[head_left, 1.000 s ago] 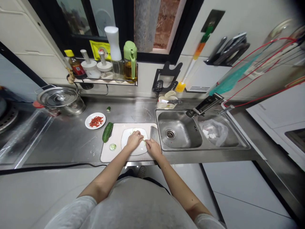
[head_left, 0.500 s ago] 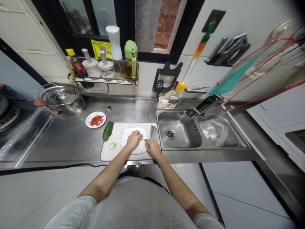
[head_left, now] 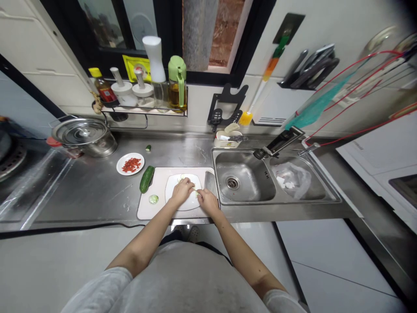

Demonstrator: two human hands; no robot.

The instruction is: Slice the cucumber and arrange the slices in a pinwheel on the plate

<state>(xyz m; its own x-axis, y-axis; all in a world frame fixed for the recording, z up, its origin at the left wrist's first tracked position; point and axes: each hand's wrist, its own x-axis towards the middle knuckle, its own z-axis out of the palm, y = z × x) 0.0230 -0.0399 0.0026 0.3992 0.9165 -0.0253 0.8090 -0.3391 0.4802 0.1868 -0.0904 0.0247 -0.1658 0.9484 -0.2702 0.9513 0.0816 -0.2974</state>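
My left hand and my right hand meet over a white plate, fingers pinched close together. Between their fingertips shows a small pale green cucumber slice, partly covered by the fingers. More thin slices lie at the plate's far side. The plate rests on a light cutting board. On the board's right, beside my right hand, lies a wide-bladed knife. A cut cucumber lies over the board's left edge, with a few round cucumber slices in front of it.
Left of the board stand a small plate of chopped red pieces and a lidded steel pot. A cucumber end lies behind. On the right is a double sink with a faucet. A condiment rack hangs on the wall.
The hands stay nearly in place over the plate, with only slight finger movement at the slice. The whole view has shifted a little.
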